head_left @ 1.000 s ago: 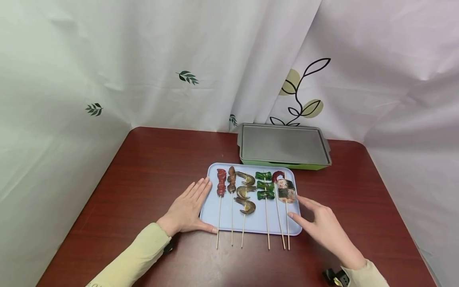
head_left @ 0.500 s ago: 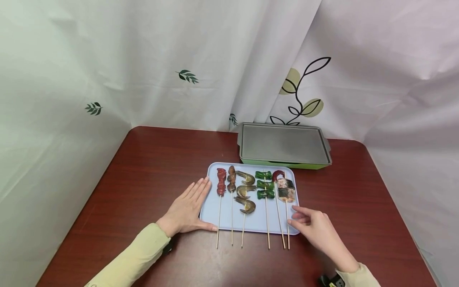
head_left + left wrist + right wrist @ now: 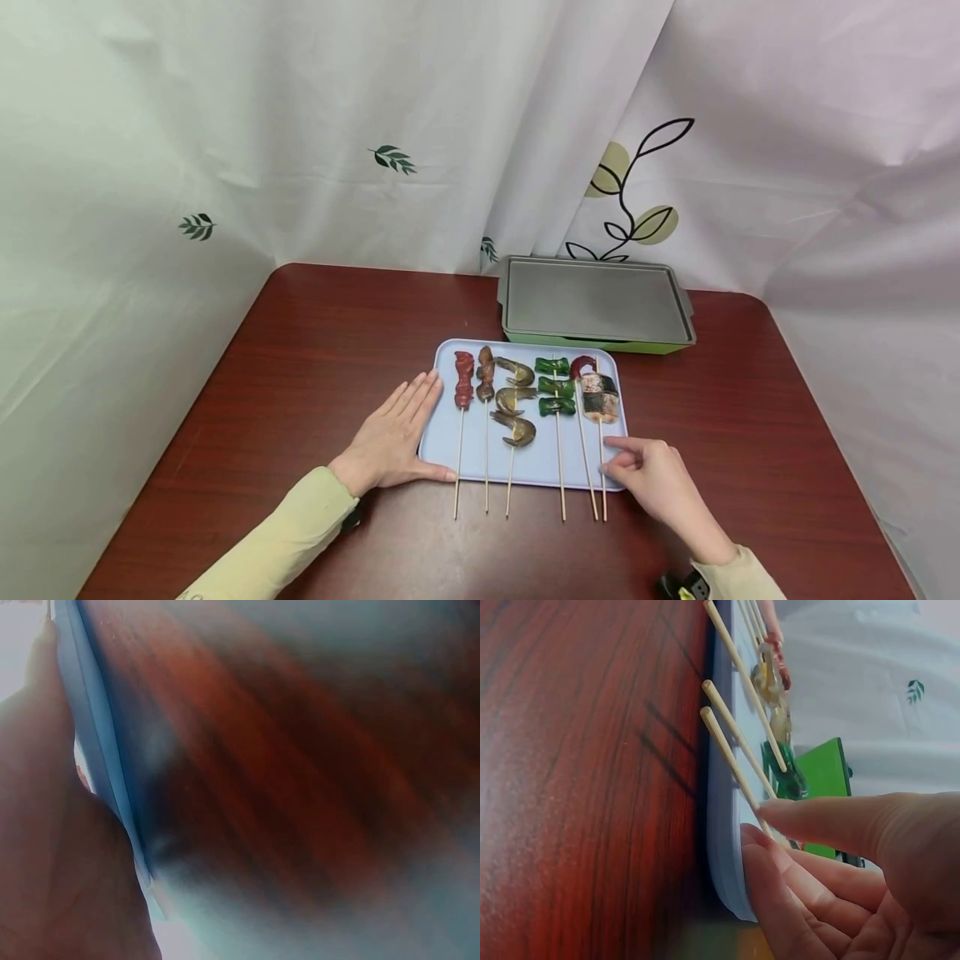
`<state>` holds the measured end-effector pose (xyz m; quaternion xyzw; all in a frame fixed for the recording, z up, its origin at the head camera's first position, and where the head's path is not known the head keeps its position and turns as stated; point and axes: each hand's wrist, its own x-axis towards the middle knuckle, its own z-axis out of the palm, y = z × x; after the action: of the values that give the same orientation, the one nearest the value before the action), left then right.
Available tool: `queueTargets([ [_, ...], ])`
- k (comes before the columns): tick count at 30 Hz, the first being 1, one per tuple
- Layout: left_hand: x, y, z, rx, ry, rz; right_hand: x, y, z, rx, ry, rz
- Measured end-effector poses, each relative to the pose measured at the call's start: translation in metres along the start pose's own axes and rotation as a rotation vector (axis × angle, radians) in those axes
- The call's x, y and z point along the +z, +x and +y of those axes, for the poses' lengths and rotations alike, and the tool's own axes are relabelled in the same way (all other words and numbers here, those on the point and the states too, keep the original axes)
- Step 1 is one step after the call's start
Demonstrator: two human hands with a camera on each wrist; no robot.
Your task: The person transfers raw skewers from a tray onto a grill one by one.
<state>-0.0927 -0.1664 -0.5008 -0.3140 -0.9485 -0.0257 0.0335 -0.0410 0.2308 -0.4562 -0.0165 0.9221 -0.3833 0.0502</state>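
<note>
Dark-banded pinkish skewer point(image 3: 600, 398), pale blue tray point(image 3: 536, 468)

No txt, label, brand or nr can be read for sure in any view. Closest is a bit of lettering point(image 3: 192, 596) on the L sleeve point(image 3: 270, 533), near left in the head view, but it's cut off by the bottom edge w/ only the tops of a few chars showing, so can't tell what it says. Sm blk device point(image 3: 696, 587) by the R cuff point(image 3: 741, 577), near right, has tiny pale marks, too sm to read, & the far curtain point(image 3: 450, 83) bears leaf prints, i.e. pics rather than letters.
</note>
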Motion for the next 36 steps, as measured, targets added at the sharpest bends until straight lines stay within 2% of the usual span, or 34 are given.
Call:
queueTargets([
  [8, -0.003, 0.002, 0.0, 0.02, 0.0, 0.009, -0.001, 0.003, 0.001, 0.031, 0.041, -0.053],
  [13, -0.004, 0.002, 0.001, 0.025, -0.009, 0.014, -0.003, 0.003, 0.002, 0.101, 0.182, -0.094],
  [20, -0.007, 0.004, 0.002, 0.022, -0.012, 0.0, -0.006, 0.001, 0.004, 0.186, 0.339, -0.095],
  [31, -0.007, 0.003, 0.002, 0.011, -0.026, -0.006, -0.015, -0.01, 0.005, 0.15, 0.377, -0.068],
  [36, -0.014, 0.002, 0.004, 0.006, -0.034, -0.02, -0.026, -0.016, 0.0, 0.069, 0.342, -0.018],
])
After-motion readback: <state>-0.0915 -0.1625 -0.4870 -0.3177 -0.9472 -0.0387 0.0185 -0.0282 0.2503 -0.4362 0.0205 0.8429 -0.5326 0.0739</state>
